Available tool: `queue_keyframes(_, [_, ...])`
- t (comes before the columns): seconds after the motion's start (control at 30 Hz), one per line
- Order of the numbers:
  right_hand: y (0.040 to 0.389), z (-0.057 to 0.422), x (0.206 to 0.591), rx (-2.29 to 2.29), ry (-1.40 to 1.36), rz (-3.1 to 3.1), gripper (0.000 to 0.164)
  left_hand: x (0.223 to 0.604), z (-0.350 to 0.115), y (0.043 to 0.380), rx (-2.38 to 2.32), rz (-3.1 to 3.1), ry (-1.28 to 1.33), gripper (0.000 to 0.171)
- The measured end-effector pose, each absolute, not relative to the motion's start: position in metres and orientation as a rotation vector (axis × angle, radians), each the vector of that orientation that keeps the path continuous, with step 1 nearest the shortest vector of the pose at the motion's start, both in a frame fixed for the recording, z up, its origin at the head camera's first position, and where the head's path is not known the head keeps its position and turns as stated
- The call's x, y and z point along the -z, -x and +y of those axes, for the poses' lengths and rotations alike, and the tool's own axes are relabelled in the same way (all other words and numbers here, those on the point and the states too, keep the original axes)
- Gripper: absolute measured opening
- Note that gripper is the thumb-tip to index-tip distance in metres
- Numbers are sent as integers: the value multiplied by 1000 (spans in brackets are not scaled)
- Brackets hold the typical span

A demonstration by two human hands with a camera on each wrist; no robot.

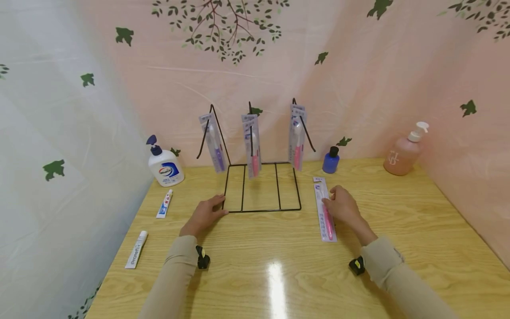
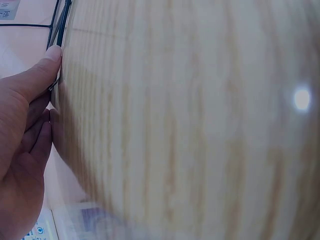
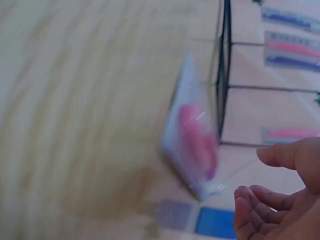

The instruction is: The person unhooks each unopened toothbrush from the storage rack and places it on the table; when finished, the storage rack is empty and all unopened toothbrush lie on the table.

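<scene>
A black wire display rack stands at the back middle, with packaged toothbrushes hanging from its hooks. My left hand holds the rack's front left corner, its thumb by the front bar and its fingers along the side bar. In the left wrist view the thumb lies right at the wire. A pink toothbrush in a clear-front package lies on the table right of the rack. Over its right edge is my right hand; in the right wrist view its thumb and fingers stand apart, beside the package.
A white pump bottle and two small tubes are on the left. Behind the loose package stands a blue bottle with a black cap. A pink pump bottle is at the back right. A printed cloth hangs behind the wooden table.
</scene>
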State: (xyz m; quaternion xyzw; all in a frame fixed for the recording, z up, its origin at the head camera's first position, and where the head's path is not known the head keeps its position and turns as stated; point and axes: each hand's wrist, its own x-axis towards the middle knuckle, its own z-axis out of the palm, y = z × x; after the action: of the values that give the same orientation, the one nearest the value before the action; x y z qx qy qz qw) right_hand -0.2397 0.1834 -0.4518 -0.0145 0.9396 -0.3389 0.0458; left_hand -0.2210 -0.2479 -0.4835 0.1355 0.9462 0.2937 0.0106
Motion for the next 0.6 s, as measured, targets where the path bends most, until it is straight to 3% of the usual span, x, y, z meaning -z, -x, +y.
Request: queue_keyframes(0.6, [220,83,393,1563,595,2809,30,484,-247,221,-930,2955,-431,57])
